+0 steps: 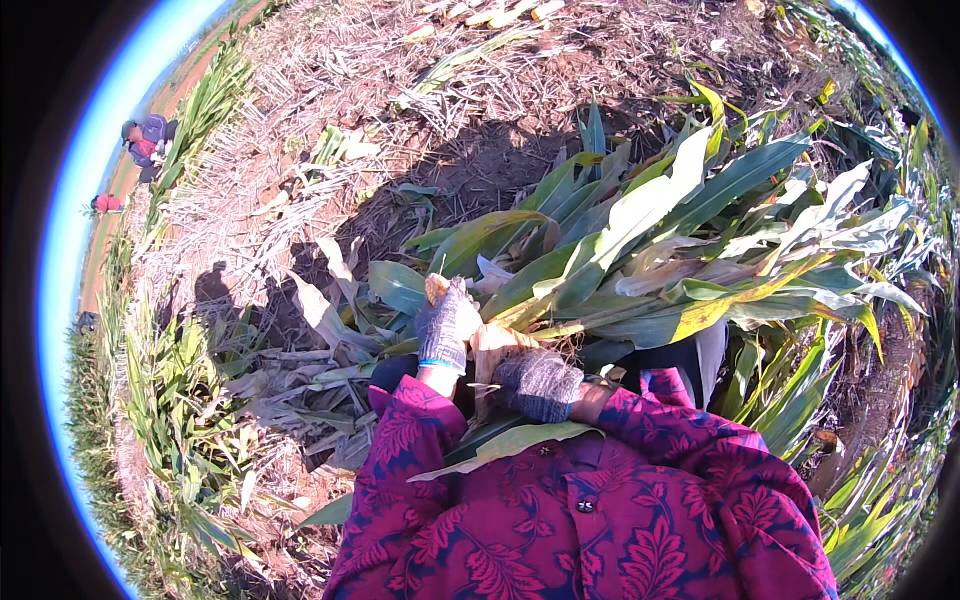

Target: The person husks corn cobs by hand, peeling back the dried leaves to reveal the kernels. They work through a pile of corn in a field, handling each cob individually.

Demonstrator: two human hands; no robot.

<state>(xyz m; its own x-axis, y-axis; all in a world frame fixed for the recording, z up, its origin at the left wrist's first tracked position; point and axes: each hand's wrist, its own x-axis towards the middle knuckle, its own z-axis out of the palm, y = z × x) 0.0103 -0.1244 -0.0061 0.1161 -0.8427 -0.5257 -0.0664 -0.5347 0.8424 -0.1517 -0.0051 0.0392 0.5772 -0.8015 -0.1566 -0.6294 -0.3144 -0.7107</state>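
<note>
Both hands wear grey knitted gloves and meet in front of my body. My left hand (pixel 448 322) is closed on the upper part of a corn ear, whose tan tip shows above the fingers. My right hand (pixel 541 382) lies beside the ear's pale dry husk (pixel 499 343), its fingers curled against the husk; the palm side is hidden. Beyond them a large bundle of cut corn stalks (pixel 637 285) with green and yellowing leaves stretches to the right. A long loose leaf (pixel 517 446) lies across my sleeves and chest.
Dry straw (pixel 315 112) covers the soil ahead. Several husked corn ears (pixel 502 15) lie at the top. Dry husks (pixel 322 307) are heaped left of my hands. At the far left a person in dark clothing (pixel 148 142) stands near corn plants (pixel 202 112), with another person in red (pixel 106 203) beyond.
</note>
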